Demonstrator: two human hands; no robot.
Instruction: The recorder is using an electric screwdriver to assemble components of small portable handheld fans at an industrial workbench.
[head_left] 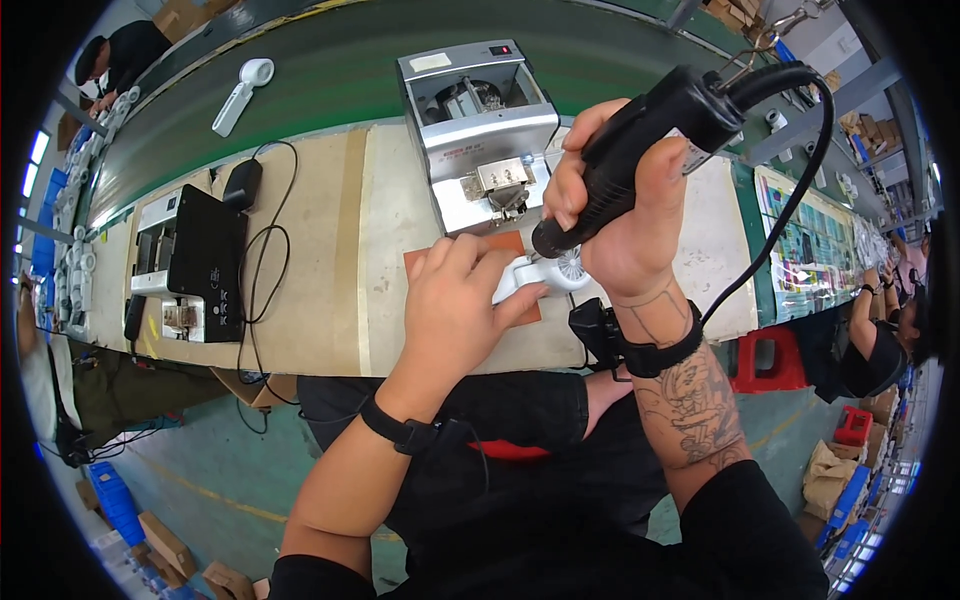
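Observation:
My right hand (pixel 645 235) is wrapped around a black electric screwdriver (pixel 635 145), tilted with its nose down to the left and a cable running from its rear end. Under that nose lies a white handheld fan (pixel 568 273) with a round grille. My left hand (pixel 452 300) grips the fan's handle, thumb on the near side, and covers part of it. The fan rests over an orange-brown mat (pixel 527 316). Whether the bit touches a screw is hidden. Just beyond my hands stands a silver screw feeder (pixel 470 140), its front plate nearest my right fingers.
A second screw feeder (pixel 215 265) stands at the left, beside a black adapter (pixel 242 185) and loose cable. Another white fan (pixel 240 95) lies on the green conveyor belt (pixel 340 60). A printed sheet (pixel 800 235) and red stool (pixel 768 360) are at right. Other people work at both sides.

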